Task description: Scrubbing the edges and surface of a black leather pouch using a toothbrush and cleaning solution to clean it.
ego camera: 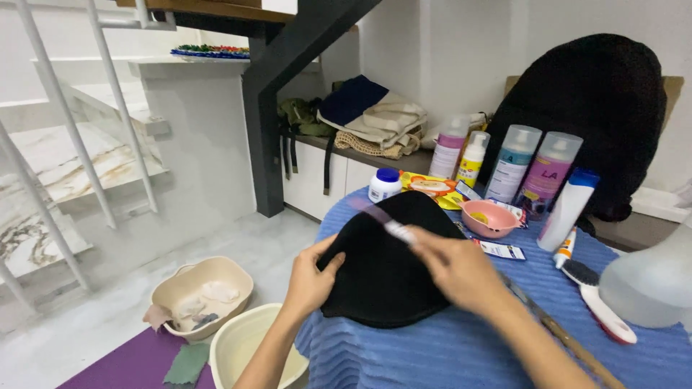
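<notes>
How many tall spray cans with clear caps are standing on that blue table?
3. A pink spray can stands at the back left, a teal spray can farther right, and a purple spray can beside it. Others may be hidden behind.

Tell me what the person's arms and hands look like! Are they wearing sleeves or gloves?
Both arms are bare as far as the picture shows: no sleeves and no gloves. The left hand and the right hand show no rings, watch or bracelets that I can see. The right hand is a little blurred.

Your left hand (pixel 311 279) pinches the black cap's (pixel 386 270) edge; your right hand (pixel 455 268) holds a blurred brush (pixel 386 221) over it.
</notes>
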